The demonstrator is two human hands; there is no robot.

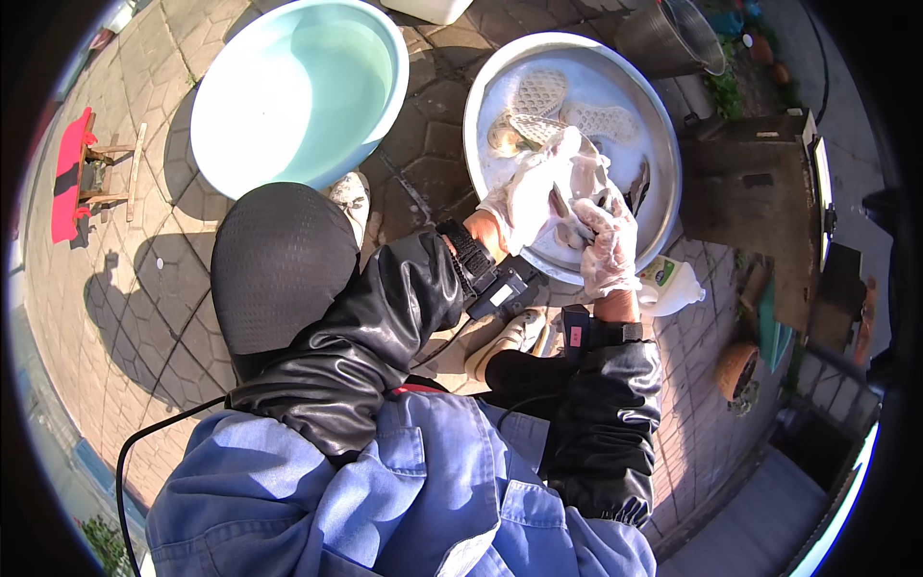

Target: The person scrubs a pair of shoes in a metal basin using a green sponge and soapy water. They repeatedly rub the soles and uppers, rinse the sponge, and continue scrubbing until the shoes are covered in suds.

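Note:
A metal basin (667,180) holds sudsy water and several shoes. Two pale patterned shoe soles (544,90) (600,121) face up near its far side. Over the near part of the basin, my left hand (526,198), in a thin, foam-covered glove, grips a light, soapy shoe (580,173). My right hand (609,241), gloved the same way, has its fingers curled on the shoe's near right part. Suds and fingers hide much of this shoe. A dark, narrow item (639,186), too unclear to name, lies by the basin's right inner wall.
A pale blue-green tub (346,94) of water stands to the left. A white plastic bottle (674,287) lies beside the basin at right. Beyond are a metal bucket (667,40), a wooden cabinet (750,209), a clay pot (735,368) and a small stool (79,177) with red cloth.

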